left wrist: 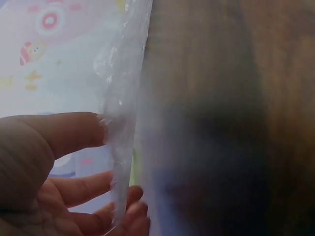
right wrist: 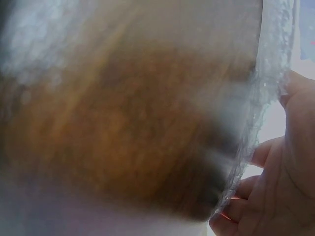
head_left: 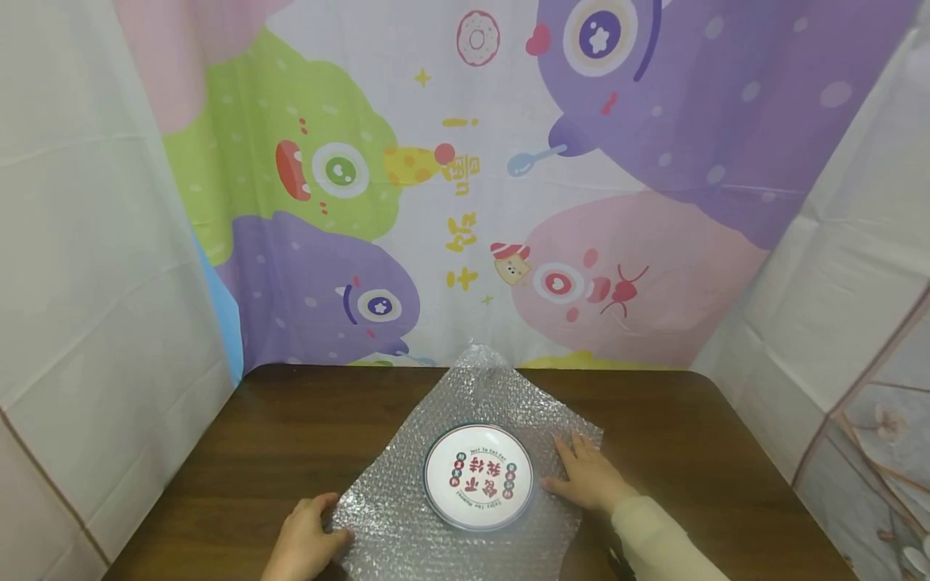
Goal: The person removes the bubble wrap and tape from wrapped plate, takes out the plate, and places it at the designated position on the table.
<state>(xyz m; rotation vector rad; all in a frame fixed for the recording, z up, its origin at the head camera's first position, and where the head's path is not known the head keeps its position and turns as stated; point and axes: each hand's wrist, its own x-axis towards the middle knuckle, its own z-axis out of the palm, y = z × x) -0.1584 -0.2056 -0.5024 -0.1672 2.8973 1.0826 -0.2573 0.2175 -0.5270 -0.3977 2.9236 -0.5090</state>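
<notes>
A round white plate (head_left: 478, 476) with a dark rim and red and teal characters lies face up on a sheet of clear bubble wrap (head_left: 407, 460). My left hand (head_left: 307, 532) holds the wrap's left edge. In the left wrist view its thumb (left wrist: 74, 132) meets one side of the sheet and fingertips show past the edge. Right of the plate, my right hand (head_left: 587, 476) rests on the wrap with fingers spread. The right wrist view shows those fingers (right wrist: 246, 189) along the sheet (right wrist: 246, 142).
Beneath the wrap is a dark brown wooden table (head_left: 291, 428) with rounded far corners. A cartoon-printed curtain (head_left: 465, 202) hangs behind it, and pale panels (head_left: 80, 307) flank both sides. A small dark object (head_left: 619, 561) lies beside the right forearm, partly hidden.
</notes>
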